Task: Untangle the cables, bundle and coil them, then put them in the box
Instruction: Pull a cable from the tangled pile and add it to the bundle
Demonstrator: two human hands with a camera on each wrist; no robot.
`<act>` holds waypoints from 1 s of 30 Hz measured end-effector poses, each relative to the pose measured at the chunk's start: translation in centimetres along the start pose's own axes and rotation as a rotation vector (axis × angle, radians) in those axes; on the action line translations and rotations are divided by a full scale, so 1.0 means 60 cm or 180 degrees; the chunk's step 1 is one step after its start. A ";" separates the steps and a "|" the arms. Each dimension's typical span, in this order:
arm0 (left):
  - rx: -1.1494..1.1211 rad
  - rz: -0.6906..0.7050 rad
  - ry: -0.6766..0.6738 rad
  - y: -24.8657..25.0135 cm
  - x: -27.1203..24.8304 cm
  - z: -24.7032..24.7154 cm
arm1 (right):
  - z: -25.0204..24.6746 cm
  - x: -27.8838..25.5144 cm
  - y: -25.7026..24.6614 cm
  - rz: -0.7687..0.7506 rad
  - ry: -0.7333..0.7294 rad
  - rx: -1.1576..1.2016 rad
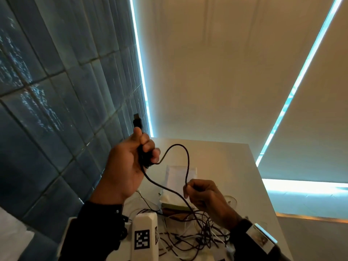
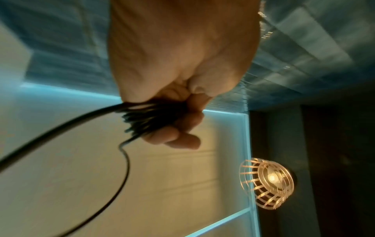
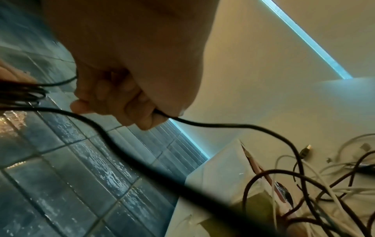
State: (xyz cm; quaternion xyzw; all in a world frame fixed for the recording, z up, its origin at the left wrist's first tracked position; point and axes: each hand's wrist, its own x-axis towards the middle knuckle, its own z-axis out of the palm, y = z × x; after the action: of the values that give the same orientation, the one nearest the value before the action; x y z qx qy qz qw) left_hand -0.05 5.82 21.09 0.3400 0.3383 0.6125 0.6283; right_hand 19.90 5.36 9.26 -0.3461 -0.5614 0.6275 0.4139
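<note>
The left hand point(image 1: 130, 162) clenches the thin black rubber cable's point(image 1: 185, 157) coiled turns, and the right hand point(image 1: 204, 194) pinches its slack. Below both grips, the cable's tail runs into the tangle of black and white wires point(image 1: 197, 236) on the white desk point(image 1: 244, 176) (likely snagged), so a hard pull could drag the heap off or spring the coils.

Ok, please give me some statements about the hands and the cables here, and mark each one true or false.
1. The left hand grips several loops of the black cable. True.
2. The right hand is empty. False: it pinches the same black cable.
3. A plug sticks up above the left hand. True.
4. All cables are already in the box. False: a tangle of black and white cables lies on the table.
</note>
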 end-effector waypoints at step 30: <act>-0.0942 0.0288 -0.0389 0.006 -0.015 -0.001 | -0.004 0.031 0.088 0.0469 0.0162 -0.0545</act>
State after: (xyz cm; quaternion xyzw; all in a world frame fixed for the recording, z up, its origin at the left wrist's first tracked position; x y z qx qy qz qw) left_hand -0.31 4.95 21.35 0.2952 0.1898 0.6615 0.6627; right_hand 18.66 6.99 4.07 -0.4362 -0.5753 0.5970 0.3497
